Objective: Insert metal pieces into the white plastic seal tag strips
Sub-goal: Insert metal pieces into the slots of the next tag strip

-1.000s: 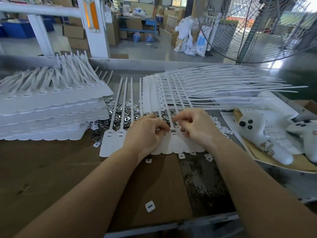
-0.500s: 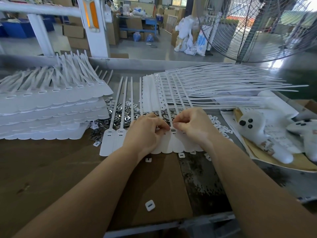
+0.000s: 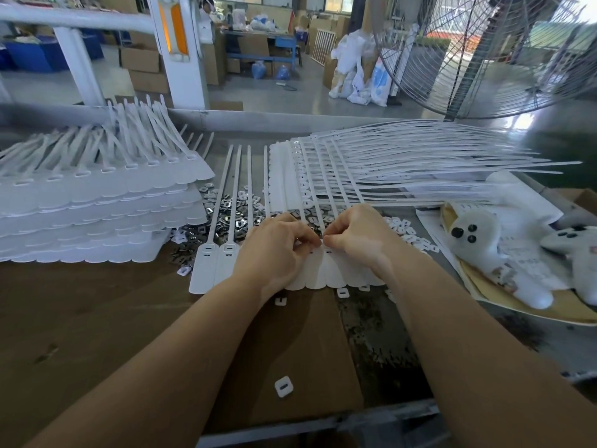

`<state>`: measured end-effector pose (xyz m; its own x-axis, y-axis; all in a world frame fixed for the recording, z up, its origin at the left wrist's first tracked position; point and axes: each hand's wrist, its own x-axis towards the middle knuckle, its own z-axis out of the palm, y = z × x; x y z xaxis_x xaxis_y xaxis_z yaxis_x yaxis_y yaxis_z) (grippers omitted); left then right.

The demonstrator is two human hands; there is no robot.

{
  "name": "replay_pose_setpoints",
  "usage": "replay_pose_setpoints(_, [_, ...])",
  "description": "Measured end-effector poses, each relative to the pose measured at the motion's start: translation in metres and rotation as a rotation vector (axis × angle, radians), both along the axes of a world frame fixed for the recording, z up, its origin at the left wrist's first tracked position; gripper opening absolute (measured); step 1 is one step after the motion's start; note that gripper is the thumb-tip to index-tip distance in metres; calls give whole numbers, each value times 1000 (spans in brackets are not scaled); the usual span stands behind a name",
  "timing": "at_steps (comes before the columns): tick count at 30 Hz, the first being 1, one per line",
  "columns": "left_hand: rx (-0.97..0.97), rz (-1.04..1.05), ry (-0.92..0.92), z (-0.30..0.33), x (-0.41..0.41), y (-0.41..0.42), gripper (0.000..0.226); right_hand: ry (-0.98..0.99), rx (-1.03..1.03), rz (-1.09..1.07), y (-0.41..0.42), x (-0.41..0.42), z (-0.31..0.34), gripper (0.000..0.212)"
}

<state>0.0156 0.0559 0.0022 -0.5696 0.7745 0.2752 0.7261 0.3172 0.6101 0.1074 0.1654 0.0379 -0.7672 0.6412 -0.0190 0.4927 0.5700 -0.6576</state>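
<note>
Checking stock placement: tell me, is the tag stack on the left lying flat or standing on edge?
Flat. The tag stack lies in level layers on the table, tails pointing away.

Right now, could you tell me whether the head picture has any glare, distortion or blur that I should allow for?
Head view: wide-angle bending curves the white rail and the fan; daylight blows out the top right corner; the strips fanned to the right smear together; the hands' fingers hide the spot where they meet on the sheet of tags; the tag stack is sharp.

tag stacks (image 3: 97, 202) left, metal pieces (image 3: 232, 211) behind hands
</note>
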Motion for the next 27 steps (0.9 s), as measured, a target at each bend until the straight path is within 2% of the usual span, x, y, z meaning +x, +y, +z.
replay_pose_setpoints(5, [8,-5,3,0,0,1,15,-24,-49,-23,-1,0,5,25])
replay_pose_setpoints(9, [23,-6,6,-1,-1,1,14,-39,-86,-73,-2,-4,8,31])
replay_pose_setpoints(14, [7,-17,-4,0,-2,1,15,-19,-95,-75,-2,-2,9,27])
replay_pose_setpoints(19, [-24,-79,-9,10,0,-1,19,123,-31,1,1,13,-1,13])
replay_pose_setpoints(22, [-122,-210,87,18,11,-5,8,208,-51,-16,3,16,-2,13])
replay_pose_setpoints(24, [-181,-324,77,22,20,-7,3,235,-62,-22,3,18,-2,14])
replay_pose_setpoints(27, [-223,-396,75,26,28,-6,12,257,-64,-15,4,20,-3,14])
